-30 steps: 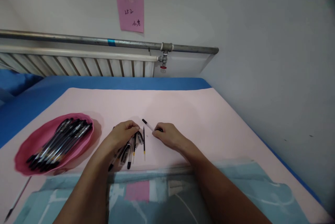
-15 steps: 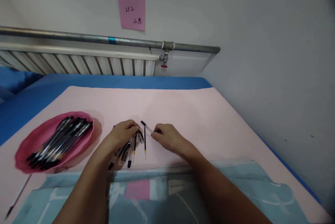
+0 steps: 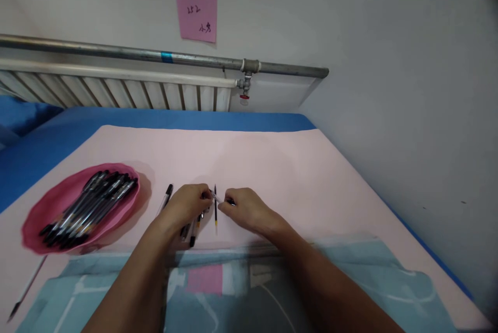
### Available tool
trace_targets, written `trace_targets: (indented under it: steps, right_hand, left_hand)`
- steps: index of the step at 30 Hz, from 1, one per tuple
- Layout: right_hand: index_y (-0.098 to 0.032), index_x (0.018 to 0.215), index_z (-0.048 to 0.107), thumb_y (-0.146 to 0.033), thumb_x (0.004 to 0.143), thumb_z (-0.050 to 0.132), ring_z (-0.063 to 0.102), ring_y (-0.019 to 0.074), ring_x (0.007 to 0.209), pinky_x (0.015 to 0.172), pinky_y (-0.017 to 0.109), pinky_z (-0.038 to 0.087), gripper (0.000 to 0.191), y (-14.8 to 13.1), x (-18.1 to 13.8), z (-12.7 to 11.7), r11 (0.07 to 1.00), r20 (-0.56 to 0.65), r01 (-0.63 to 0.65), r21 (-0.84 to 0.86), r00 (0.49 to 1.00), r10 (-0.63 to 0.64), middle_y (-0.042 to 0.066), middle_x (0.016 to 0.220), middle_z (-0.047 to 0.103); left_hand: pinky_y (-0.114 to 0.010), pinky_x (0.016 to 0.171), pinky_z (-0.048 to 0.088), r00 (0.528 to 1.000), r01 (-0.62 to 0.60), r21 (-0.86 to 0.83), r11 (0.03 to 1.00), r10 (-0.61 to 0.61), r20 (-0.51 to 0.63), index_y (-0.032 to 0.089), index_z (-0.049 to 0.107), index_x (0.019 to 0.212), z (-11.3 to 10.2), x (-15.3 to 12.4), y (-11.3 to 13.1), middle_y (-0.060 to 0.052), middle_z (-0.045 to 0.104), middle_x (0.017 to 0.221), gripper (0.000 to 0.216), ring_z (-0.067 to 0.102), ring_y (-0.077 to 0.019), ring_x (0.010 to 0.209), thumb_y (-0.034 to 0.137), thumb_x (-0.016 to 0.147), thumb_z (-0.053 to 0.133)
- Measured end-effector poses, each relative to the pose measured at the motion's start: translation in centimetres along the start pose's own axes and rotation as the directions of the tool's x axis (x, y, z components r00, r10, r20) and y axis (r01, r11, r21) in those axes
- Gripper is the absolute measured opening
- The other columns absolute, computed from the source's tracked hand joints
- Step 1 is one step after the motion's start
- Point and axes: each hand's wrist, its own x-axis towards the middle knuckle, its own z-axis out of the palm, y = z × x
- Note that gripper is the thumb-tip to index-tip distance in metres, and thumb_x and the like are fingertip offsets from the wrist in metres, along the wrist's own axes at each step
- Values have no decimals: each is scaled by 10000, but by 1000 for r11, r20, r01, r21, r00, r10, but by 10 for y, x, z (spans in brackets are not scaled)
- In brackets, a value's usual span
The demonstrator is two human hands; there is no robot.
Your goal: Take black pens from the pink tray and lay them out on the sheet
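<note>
Left hand [image 3: 187, 204] and right hand [image 3: 244, 209] pinch a clear pen barrel [image 3: 217, 197] lying crosswise between them

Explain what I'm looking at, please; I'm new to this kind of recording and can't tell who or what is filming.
There is no machine here. A person wears a camera on the head, so the single picture looks forward and down at their own two bare hands. The left hand rests on a few loose pens on a pink sheet. The right hand pinches a clear pen part, whose other end reaches the left hand. Whether the left hand grips it is hidden. A thin black refill lies on the sheet between the hands. To the left sits a pink dish full of black pens, and one more pen lies beside the left hand. Behind are a radiator and a pink note on the wall.
</note>
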Motion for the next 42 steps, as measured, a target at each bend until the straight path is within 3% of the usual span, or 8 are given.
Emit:
trace_targets:
  steps: [6, 11, 17, 22, 25, 30, 34, 42]
  right_hand:
    - [-154, 715, 601, -321, 785, 505, 472, 96, 576, 494, 211, 247, 205, -1, 0, 11, 998, 21, 57, 29, 998, -58, 18, 677, 601]
    - [-157, 709, 601, -347, 792, 506, 482, 101, 571, 496, 211, 264, 228, -3, 0, 19, 989, 65, 92, 111, 993, -100, 13, 651, 597]
    - [-157, 755, 610, -281, 766, 538, 489, 100, 607, 518, 207, 277, 144, 4, 4, 13, 987, 5, 64, 148, 998, -66, 12, 709, 615]
    - [-158, 727, 599, -252, 761, 517, 466, 95, 599, 515, 207, 266, 129, 13, 8, 6, 992, -14, 23, 124, 1000, -21, 2, 682, 589]
    - [-158, 725, 597, -197, 731, 517, 459, 93, 592, 510, 206, 261, 89, 15, 9, 5, 995, 8, 8, 101, 1000, -9, -4, 671, 578]
    - [-161, 737, 598, -223, 729, 534, 478, 97, 607, 508, 203, 266, 89, 15, 8, 7, 994, 38, 3, 109, 999, -7, 3, 704, 596]
    - [-165, 748, 597, -247, 739, 541, 498, 104, 617, 510, 201, 280, 100, 15, 6, 7, 993, 45, -5, 119, 999, 0, 9, 717, 609]
    - [-161, 985, 561, -263, 791, 504, 522, 127, 730, 616, 217, 345, 227, 9, 7, 8, 985, -134, 89, 149, 989, -69, 50, 872, 612]
  left_hand:
    - [-217, 551, 346, 999, 28, 38, 999, -28, 17, 210, 622, 743, -6, -1, -2, 1, 648, 695, 148, 560, -134, 642, 190, 642, 515]
    - [-251, 579, 355, 999, 33, 13, 999, -32, -23, 195, 583, 712, -12, -4, -2, -24, 636, 683, 139, 556, -163, 645, 263, 692, 464]
    - [-255, 581, 377, 999, -25, -224, 974, 19, -29, 194, 579, 729, -6, -3, 3, -10, 613, 674, 204, 541, -154, 636, 335, 720, 432]
    - [-233, 503, 360, 992, -23, -381, 924, 69, 109, 198, 577, 763, -1, -11, 19, 20, 556, 610, 185, 494, -122, 549, 253, 700, 412]
    - [-235, 539, 394, 983, -21, -425, 905, 97, 159, 192, 568, 751, 2, -12, 22, 11, 574, 641, 165, 528, -128, 601, 221, 689, 418]
    - [-269, 646, 462, 971, 9, -613, 790, 139, 194, 174, 565, 765, 6, -10, 15, -24, 621, 783, 155, 583, -153, 741, 258, 690, 457]
    - [-292, 694, 477, 966, 42, -646, 763, 133, 220, 166, 557, 748, 3, -11, 13, -36, 627, 798, 154, 594, -166, 782, 294, 692, 493]
    - [-270, 645, 464, 991, 30, -622, 783, 56, 119, 179, 555, 718, -8, -10, 5, 7, 600, 706, 175, 566, -135, 657, 345, 681, 517]
